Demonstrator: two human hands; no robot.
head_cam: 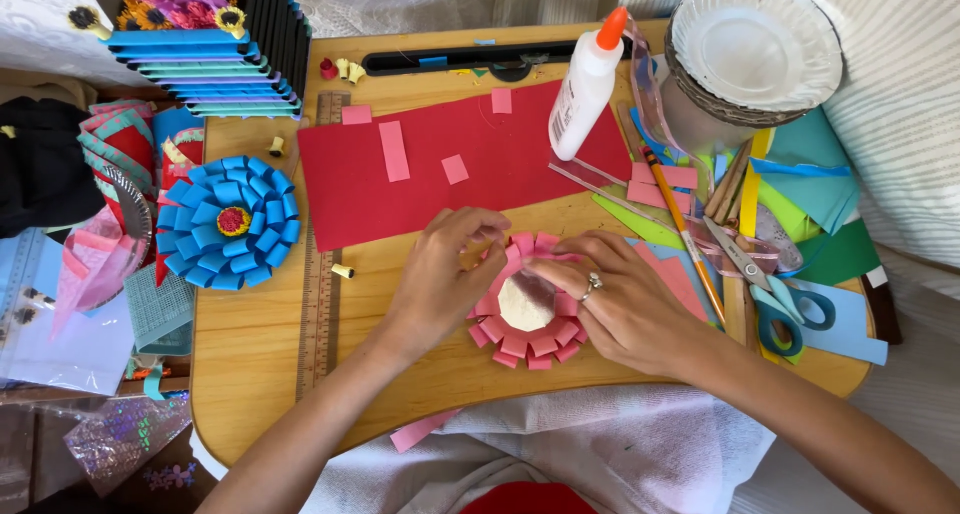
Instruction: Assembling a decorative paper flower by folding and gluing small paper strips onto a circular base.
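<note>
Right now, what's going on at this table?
A person is building a pink paper flower with looped petals on a wooden lap table. The left hand pinches a petal at the flower's upper left edge; the right hand, wearing a ring, presses near its white centre. A finished blue paper flower lies to the left, with a white glue bottle and blue-handled scissors nearby.

Left of my left hand (440,279): bare wooden tray (250,344) out to the upright ruler (320,274); one small yellow roll (343,271) lies there.
Beyond the ruler: blue paper flower (228,221) blocks.
Ahead of both hands: flat red sheet (450,164), passable above it; glue bottle (588,84) stands at its far right.
Right of my right hand (620,299): crowded; pencil (680,224), scissors (770,294), paper scraps.
Between my hands: pink paper flower (530,339), I see no gap.
Near edge: clear strip of tray.
</note>
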